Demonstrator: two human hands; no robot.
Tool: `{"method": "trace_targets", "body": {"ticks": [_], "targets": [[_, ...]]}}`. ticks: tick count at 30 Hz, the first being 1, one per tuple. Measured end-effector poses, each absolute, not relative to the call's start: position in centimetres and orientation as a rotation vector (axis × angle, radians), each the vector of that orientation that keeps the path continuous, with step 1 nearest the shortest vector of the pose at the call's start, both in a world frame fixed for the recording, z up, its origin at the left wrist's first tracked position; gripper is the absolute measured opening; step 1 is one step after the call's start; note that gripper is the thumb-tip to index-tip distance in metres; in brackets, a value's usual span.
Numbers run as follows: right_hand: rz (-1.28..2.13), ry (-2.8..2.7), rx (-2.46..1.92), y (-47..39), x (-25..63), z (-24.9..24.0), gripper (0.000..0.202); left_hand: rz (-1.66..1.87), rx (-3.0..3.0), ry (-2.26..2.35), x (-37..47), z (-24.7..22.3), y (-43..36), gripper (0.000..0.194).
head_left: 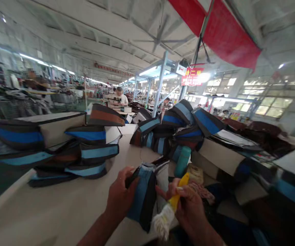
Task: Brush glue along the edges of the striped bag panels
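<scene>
My left hand (pixel 123 191) grips the left side of a dark fabric piece with a light blue stripe (pixel 143 194), its fingers bent over the top edge. In my right hand (pixel 188 201) is a brush with a yellow handle (pixel 184 179); its whitish bristles (pixel 163 220) point down toward me. A finger of that hand reaches to the right side of the striped piece, where a pale panel shows. Just beyond my right hand stand a teal bottle (pixel 182 160) and a yellowish block (pixel 195 173). A crumpled reddish cloth (pixel 201 191) lies beside them.
Striped fabric pieces are stacked at the left (pixel 93 153) and heaped behind and right (pixel 206 121) on the pale tabletop (pixel 67 208). A blue metal post (pixel 161 83) rises beyond. A person in white (pixel 124 99) is at work farther back. Red cloth (pixel 229 37) hangs overhead.
</scene>
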State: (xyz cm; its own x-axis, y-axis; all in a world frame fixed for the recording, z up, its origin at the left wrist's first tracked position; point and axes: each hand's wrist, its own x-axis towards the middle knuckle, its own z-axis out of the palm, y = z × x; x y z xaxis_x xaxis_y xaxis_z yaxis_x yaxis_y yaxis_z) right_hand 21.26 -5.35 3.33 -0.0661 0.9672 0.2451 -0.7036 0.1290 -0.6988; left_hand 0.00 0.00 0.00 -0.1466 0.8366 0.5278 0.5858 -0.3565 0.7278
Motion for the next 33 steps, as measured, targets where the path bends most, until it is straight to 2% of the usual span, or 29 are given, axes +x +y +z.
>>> {"method": "trace_targets", "body": {"ticks": [2,7,10,12,15,17,21,29,33], "targets": [[1.45,-0.855,-0.399,-5.1,19.5,3.5,0.01,1.536,1.977,1.568,-0.9,-0.4,0.2,0.017],[1.465,-0.969,-0.432,-4.9,16.2,3.1,0.007,1.448,2.109,1.464,-2.6,-0.2,-0.4,0.018],[1.507,-1.036,-0.463,-4.9,15.0,2.3,0.008,1.351,2.065,1.551,-2.7,0.5,-1.1,0.034],[1.528,-1.04,-0.458,-4.9,14.4,2.0,0.008,1.314,2.02,1.608,-2.6,0.8,-1.2,0.037],[1.562,-1.023,-0.454,-4.9,14.5,2.6,0.007,1.31,1.979,1.542,-2.7,0.9,-1.0,0.019],[1.537,-0.981,-0.539,-4.6,15.4,3.6,0.008,1.328,1.925,1.43,-2.9,1.0,-0.7,0.015],[1.197,-0.925,-0.846,-2.7,17.5,6.0,0.019,1.347,1.781,1.281,-2.9,1.3,-0.6,0.02],[0.507,-1.436,-1.072,1.2,16.5,7.8,0.021,1.352,1.764,1.235,-2.0,1.7,-1.2,0.019],[0.504,-1.408,-1.026,0.9,16.3,8.1,0.021,1.341,1.791,1.251,-2.2,1.3,-1.3,0.02]]}}
